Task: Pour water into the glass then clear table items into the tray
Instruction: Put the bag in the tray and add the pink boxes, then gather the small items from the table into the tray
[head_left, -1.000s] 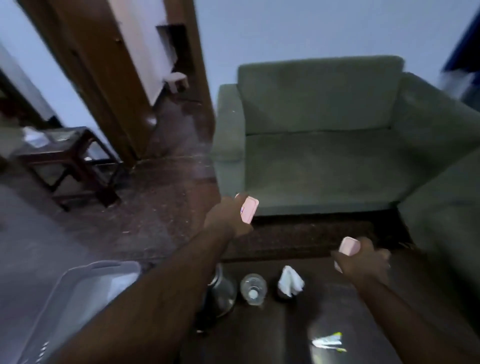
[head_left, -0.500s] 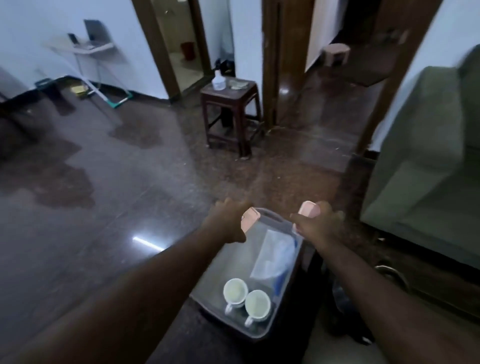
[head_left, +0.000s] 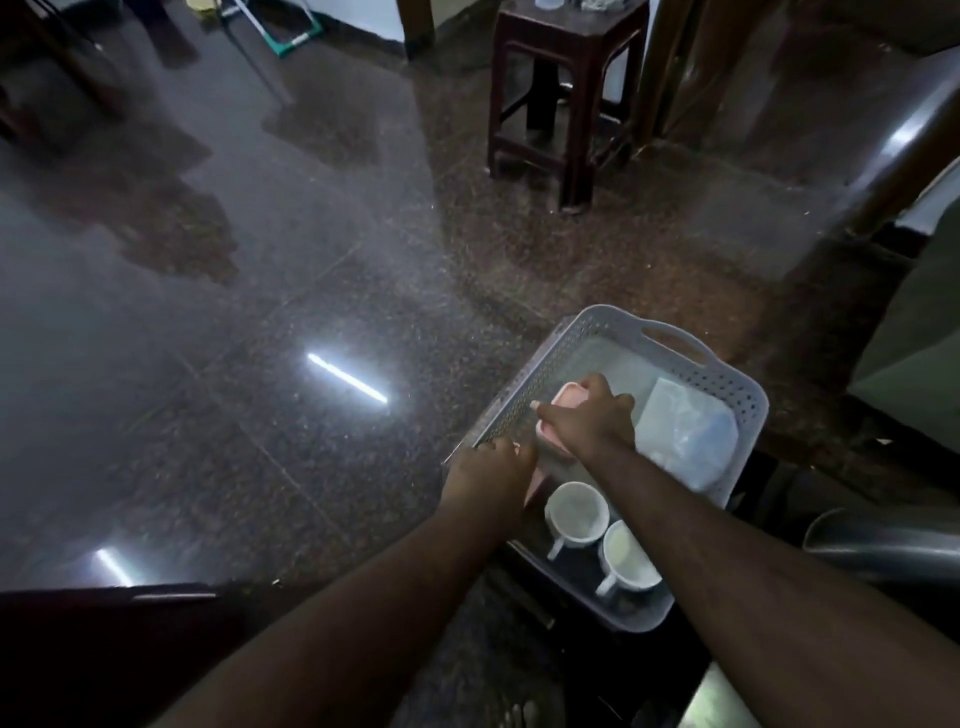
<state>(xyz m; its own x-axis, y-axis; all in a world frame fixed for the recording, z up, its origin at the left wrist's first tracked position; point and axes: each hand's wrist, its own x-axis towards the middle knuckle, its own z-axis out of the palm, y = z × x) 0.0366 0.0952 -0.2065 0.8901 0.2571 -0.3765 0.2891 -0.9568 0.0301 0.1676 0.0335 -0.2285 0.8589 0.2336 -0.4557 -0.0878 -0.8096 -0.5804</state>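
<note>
At about five o'clock in the view, a grey perforated tray (head_left: 748, 395) is seen on the dark floor (head_left: 260, 312); a clear bag (head_left: 685, 436) and two white cups (head_left: 576, 512) are already held in it. The right hand (head_left: 589, 423) is closed on a pink item (head_left: 558, 415) inside the tray; the left hand (head_left: 491, 475), at the nine o'clock rim, is closed on another, mostly hidden. Clearing is judged under way; release is called for next.

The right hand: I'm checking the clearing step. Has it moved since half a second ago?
Yes. The right hand, gripping a pink item, has gone from above the tray's far handle down inside the tray, toward the cups.
</note>
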